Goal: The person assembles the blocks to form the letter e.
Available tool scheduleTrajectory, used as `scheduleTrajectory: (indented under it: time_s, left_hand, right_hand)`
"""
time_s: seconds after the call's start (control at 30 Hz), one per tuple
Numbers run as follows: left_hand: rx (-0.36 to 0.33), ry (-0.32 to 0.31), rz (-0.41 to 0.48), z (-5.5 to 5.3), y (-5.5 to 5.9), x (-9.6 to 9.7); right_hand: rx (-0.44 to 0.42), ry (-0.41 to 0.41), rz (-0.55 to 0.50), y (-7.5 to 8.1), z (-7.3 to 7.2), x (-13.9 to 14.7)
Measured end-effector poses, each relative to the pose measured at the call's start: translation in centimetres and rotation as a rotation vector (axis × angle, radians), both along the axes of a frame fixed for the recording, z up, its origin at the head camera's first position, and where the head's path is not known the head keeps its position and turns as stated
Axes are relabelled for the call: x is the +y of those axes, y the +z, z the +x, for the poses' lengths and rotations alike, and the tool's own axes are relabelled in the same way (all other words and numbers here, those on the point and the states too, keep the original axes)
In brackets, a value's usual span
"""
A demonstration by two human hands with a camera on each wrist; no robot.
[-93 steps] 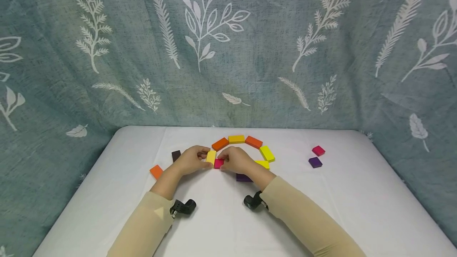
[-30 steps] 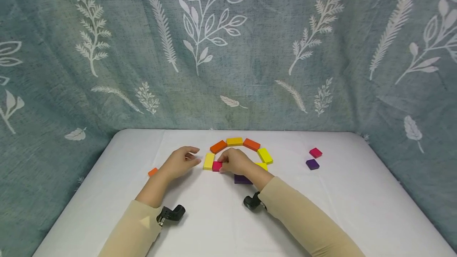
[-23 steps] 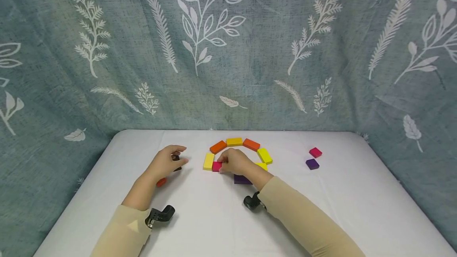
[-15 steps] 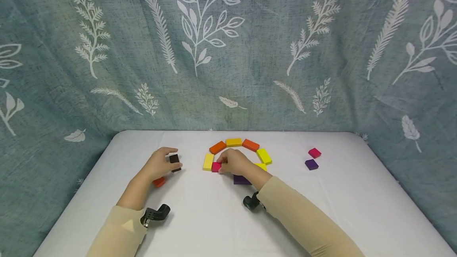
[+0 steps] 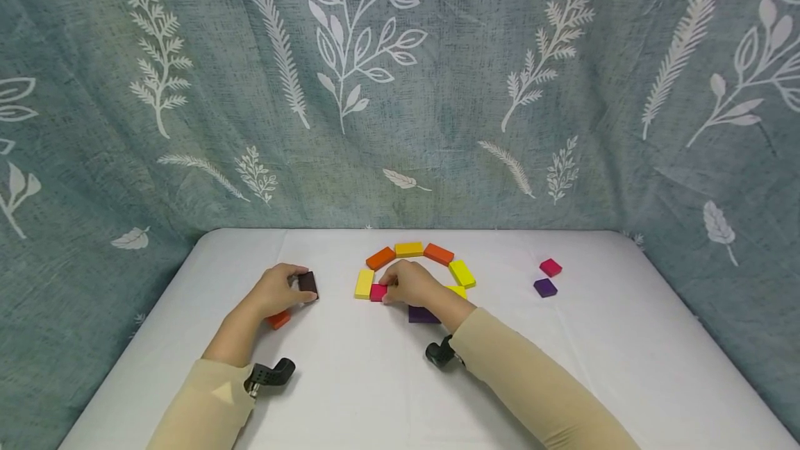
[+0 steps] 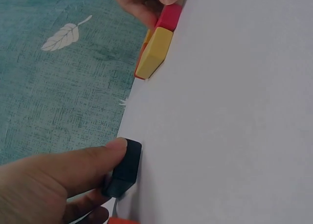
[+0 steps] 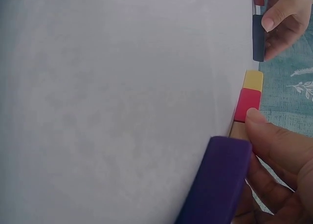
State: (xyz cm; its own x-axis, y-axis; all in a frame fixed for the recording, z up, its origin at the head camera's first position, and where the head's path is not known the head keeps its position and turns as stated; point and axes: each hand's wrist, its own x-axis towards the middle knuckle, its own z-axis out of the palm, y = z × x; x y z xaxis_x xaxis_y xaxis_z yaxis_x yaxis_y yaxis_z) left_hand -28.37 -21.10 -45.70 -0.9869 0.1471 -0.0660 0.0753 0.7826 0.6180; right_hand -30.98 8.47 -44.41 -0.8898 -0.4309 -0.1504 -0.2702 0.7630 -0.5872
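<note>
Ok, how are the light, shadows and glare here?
Head view: even light, soft shadows on the white table, no strong glare; left wrist view: dimmer, the dark block looking bluish, a soft shadow beside it; right wrist view: also dim, the purple block cut off by the bottom edge.

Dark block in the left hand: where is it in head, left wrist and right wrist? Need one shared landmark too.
Head: dark block left of centre, pinched by the left hand.
Left wrist: lower part, left of centre.
Right wrist: upper right, near the edge.
Shared landmark: pink block at the right hand, beside a yellow block.
</note>
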Motion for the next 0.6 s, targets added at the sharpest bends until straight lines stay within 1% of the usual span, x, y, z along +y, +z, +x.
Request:
scheduleTrajectory:
  time_s: [0.1,0.23,0.43,0.6]
  left_hand:
    - [0.003,-0.003,-0.004,0.0,-0.2,0.3]
    - [0.016,-0.013,-0.027,0.5,-0.4,0.9]
    - [0.035,-0.041,-0.035,1.4,-0.4,2.1]
    - [0.05,-0.088,-0.069,2.5,-0.1,3.4]
  right_hand:
    - [-0.008,-0.004,0.003,0.1,0.1,0.0]
    - [-0.029,-0.013,0.008,0.2,0.1,-0.1]
    - [-0.029,-0.011,0.015,0.4,0.0,0.0]
    - [-0.023,-0.009,0.014,0.3,0.0,-0.1]
